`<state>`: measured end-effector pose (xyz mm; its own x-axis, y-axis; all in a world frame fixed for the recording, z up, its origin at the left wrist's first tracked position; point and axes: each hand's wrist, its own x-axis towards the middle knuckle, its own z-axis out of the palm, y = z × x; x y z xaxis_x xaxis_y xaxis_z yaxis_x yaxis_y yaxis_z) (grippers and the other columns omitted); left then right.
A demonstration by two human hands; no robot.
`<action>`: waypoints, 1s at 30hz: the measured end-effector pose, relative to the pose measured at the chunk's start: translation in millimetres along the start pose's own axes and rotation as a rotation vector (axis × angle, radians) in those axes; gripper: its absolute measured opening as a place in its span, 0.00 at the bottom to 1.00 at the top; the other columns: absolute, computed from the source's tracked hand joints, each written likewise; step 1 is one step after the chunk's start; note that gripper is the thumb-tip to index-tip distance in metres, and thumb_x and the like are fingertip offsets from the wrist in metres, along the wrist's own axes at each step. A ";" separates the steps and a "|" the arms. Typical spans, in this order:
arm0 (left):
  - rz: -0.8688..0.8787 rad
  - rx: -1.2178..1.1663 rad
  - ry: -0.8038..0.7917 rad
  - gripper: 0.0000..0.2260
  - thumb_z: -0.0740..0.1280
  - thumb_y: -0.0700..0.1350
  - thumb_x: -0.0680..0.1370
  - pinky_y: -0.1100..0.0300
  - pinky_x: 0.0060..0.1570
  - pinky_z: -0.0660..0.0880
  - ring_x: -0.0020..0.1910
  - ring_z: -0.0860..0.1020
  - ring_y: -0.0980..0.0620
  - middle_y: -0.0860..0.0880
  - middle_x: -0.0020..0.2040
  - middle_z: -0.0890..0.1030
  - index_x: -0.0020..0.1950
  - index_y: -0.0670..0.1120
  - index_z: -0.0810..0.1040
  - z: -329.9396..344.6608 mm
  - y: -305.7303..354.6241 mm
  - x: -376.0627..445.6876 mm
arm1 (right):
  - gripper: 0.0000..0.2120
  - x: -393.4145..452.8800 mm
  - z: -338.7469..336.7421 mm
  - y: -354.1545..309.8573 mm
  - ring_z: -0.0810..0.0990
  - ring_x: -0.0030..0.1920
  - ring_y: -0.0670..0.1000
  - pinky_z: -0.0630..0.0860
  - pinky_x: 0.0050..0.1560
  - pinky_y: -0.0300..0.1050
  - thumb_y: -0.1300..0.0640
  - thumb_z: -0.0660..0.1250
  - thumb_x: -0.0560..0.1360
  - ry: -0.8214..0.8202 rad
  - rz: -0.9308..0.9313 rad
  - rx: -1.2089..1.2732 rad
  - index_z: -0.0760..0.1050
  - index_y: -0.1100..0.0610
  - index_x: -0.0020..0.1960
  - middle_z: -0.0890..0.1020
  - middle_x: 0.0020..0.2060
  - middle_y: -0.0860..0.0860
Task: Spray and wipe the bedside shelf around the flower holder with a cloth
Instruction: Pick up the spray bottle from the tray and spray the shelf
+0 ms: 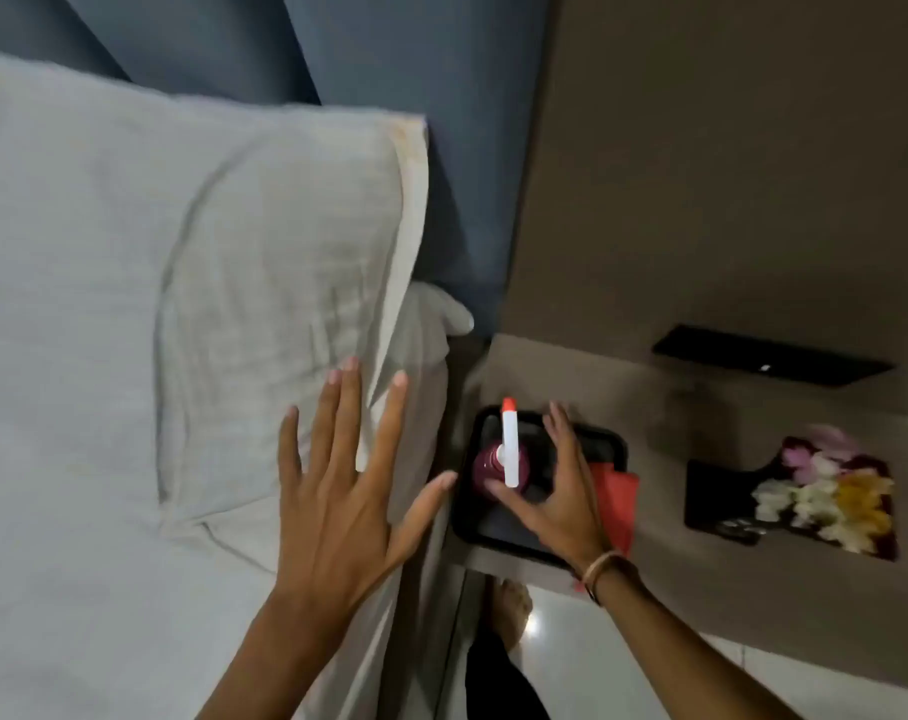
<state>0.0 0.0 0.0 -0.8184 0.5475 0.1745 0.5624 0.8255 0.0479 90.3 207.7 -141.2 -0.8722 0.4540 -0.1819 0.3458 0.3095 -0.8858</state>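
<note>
A spray bottle [498, 467] with a pink body, white head and orange nozzle stands upright in a black tray [475, 517] at the left end of the brown bedside shelf [701, 558]. My right hand [556, 491] hovers over the tray with fingers spread around the bottle; I cannot tell whether it touches it. A red cloth [618, 498] lies half under that hand, draped over the tray's right edge. The dark flower holder [795, 493], filled with white, yellow and pink blossoms, sits at the shelf's right. My left hand [348, 475] is spread flat over the bed's edge, holding nothing.
A white pillow [182, 262] and sheet fill the left. A blue headboard [369, 70] rises behind them. A black wall panel [769, 358] sits above the shelf on the brown wall. Below the shelf are a glossy tiled floor [623, 662] and my foot [511, 610].
</note>
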 end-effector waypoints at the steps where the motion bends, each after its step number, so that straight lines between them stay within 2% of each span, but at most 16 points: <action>1: 0.004 -0.015 0.005 0.37 0.55 0.68 0.79 0.36 0.76 0.60 0.83 0.58 0.41 0.40 0.83 0.57 0.83 0.50 0.56 5.8 -1.6 6.0 | 0.56 14.0 8.8 0.2 0.60 0.79 0.40 0.62 0.76 0.34 0.30 0.74 0.64 0.048 -0.084 0.001 0.51 0.47 0.83 0.62 0.80 0.42; 2: -0.007 -0.033 0.007 0.37 0.55 0.68 0.80 0.36 0.76 0.60 0.83 0.58 0.41 0.40 0.83 0.57 0.83 0.49 0.56 17.7 -4.3 9.3 | 0.54 26.1 21.5 4.7 0.61 0.78 0.37 0.62 0.74 0.29 0.31 0.73 0.67 0.089 -0.149 -0.040 0.54 0.52 0.82 0.64 0.79 0.42; 4: -0.004 -0.019 0.005 0.36 0.54 0.67 0.81 0.35 0.76 0.60 0.83 0.58 0.41 0.39 0.83 0.57 0.83 0.49 0.56 33.5 -9.4 6.9 | 0.45 45.8 42.9 -1.0 0.70 0.75 0.41 0.69 0.72 0.32 0.36 0.69 0.74 0.124 -0.222 -0.076 0.61 0.62 0.79 0.71 0.76 0.49; 5: -0.005 -0.025 0.003 0.35 0.54 0.65 0.81 0.35 0.76 0.60 0.82 0.58 0.41 0.39 0.83 0.58 0.83 0.48 0.56 37.9 -9.3 3.0 | 0.40 49.1 53.8 -1.8 0.76 0.70 0.45 0.74 0.69 0.35 0.38 0.68 0.76 0.154 -0.248 -0.066 0.65 0.64 0.77 0.76 0.72 0.54; 6: 0.006 -0.018 0.004 0.34 0.54 0.64 0.82 0.34 0.75 0.61 0.82 0.58 0.40 0.39 0.83 0.58 0.83 0.48 0.57 39.8 -8.0 -0.4 | 0.35 50.3 61.7 -4.4 0.80 0.64 0.46 0.76 0.66 0.33 0.40 0.67 0.78 0.193 -0.290 -0.063 0.69 0.64 0.74 0.79 0.67 0.57; 8: 0.036 0.005 0.009 0.32 0.54 0.61 0.83 0.34 0.74 0.63 0.82 0.60 0.39 0.38 0.82 0.60 0.83 0.46 0.59 44.0 -8.0 -4.3 | 0.27 51.6 68.0 -10.2 0.81 0.57 0.47 0.73 0.61 0.26 0.44 0.66 0.79 0.304 -0.334 -0.092 0.74 0.65 0.68 0.82 0.58 0.59; 9: 0.042 0.011 0.013 0.31 0.54 0.60 0.83 0.34 0.74 0.63 0.81 0.60 0.39 0.37 0.82 0.61 0.82 0.45 0.60 43.6 -7.2 -5.1 | 0.25 49.7 67.2 -12.5 0.81 0.55 0.49 0.73 0.60 0.27 0.45 0.66 0.80 0.355 -0.342 -0.105 0.75 0.65 0.65 0.82 0.55 0.59; 11: 0.045 -0.005 0.021 0.30 0.54 0.59 0.84 0.34 0.74 0.63 0.81 0.60 0.38 0.37 0.81 0.61 0.82 0.45 0.61 40.6 -3.5 -5.6 | 0.22 38.5 62.2 -18.6 0.81 0.53 0.53 0.77 0.60 0.38 0.48 0.65 0.81 0.446 -0.317 -0.066 0.76 0.66 0.61 0.82 0.52 0.59; 13: 0.061 -0.047 0.038 0.29 0.54 0.59 0.84 0.34 0.75 0.61 0.82 0.60 0.39 0.37 0.82 0.61 0.81 0.45 0.62 35.9 6.0 -9.3 | 0.17 9.5 52.0 -25.0 0.82 0.52 0.57 0.80 0.58 0.48 0.50 0.67 0.80 0.543 -0.260 0.019 0.76 0.63 0.60 0.82 0.50 0.60; 15: 0.110 -0.081 0.039 0.29 0.54 0.59 0.84 0.35 0.76 0.61 0.82 0.60 0.39 0.37 0.81 0.62 0.81 0.44 0.62 30.8 21.8 -16.3 | 0.13 -33.7 35.8 -26.3 0.82 0.49 0.54 0.81 0.53 0.48 0.55 0.71 0.79 0.600 -0.187 0.073 0.76 0.62 0.59 0.81 0.48 0.57; 18: 0.215 -0.104 0.030 0.29 0.54 0.59 0.84 0.35 0.75 0.62 0.80 0.63 0.38 0.37 0.80 0.64 0.80 0.44 0.64 31.5 49.3 -34.0 | 0.11 -111.8 19.5 -15.3 0.78 0.51 0.37 0.73 0.55 0.28 0.54 0.71 0.78 0.693 -0.094 0.012 0.77 0.60 0.56 0.80 0.47 0.50; 20: 0.277 -0.119 -0.001 0.29 0.54 0.59 0.83 0.34 0.75 0.61 0.80 0.64 0.38 0.36 0.80 0.65 0.79 0.43 0.65 36.5 66.5 -48.5 | 0.09 -158.3 6.4 -2.5 0.77 0.47 0.34 0.70 0.52 0.22 0.51 0.70 0.78 0.737 -0.015 -0.012 0.76 0.54 0.54 0.80 0.44 0.49; 22: 0.346 -0.120 -0.045 0.30 0.53 0.61 0.83 0.34 0.76 0.60 0.80 0.64 0.38 0.36 0.80 0.65 0.80 0.43 0.65 40.9 86.9 -63.6 | 0.08 -200.9 -13.4 13.8 0.81 0.41 0.40 0.72 0.47 0.23 0.51 0.71 0.76 0.789 0.093 -0.020 0.75 0.49 0.53 0.81 0.42 0.50; 25: 0.396 -0.101 -0.103 0.32 0.51 0.62 0.83 0.34 0.75 0.61 0.79 0.65 0.37 0.36 0.79 0.66 0.79 0.42 0.66 47.0 112.7 -82.3 | 0.07 -245.3 -38.6 37.8 0.80 0.34 0.49 0.76 0.38 0.32 0.50 0.71 0.76 0.804 0.192 -0.026 0.76 0.48 0.52 0.81 0.39 0.49; 29: 0.429 -0.076 -0.141 0.32 0.50 0.62 0.83 0.33 0.75 0.62 0.79 0.65 0.38 0.37 0.78 0.68 0.79 0.43 0.66 65.0 142.7 -102.2 | 0.06 -270.4 -61.1 70.9 0.81 0.36 0.50 0.77 0.38 0.33 0.48 0.71 0.76 0.775 0.231 -0.031 0.75 0.43 0.51 0.80 0.40 0.45; 30: 0.427 -0.067 -0.149 0.32 0.50 0.62 0.82 0.33 0.75 0.62 0.79 0.65 0.38 0.37 0.78 0.68 0.79 0.43 0.66 68.5 144.0 -103.9 | 0.05 -269.2 -62.8 76.9 0.81 0.36 0.51 0.80 0.38 0.37 0.49 0.70 0.76 0.766 0.247 -0.030 0.75 0.44 0.49 0.80 0.40 0.45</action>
<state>157.9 71.4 -78.6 -0.5167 0.8547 0.0494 0.8556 0.5134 0.0667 373.4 161.8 -133.5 -0.2931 0.9559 -0.0180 0.5168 0.1425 -0.8441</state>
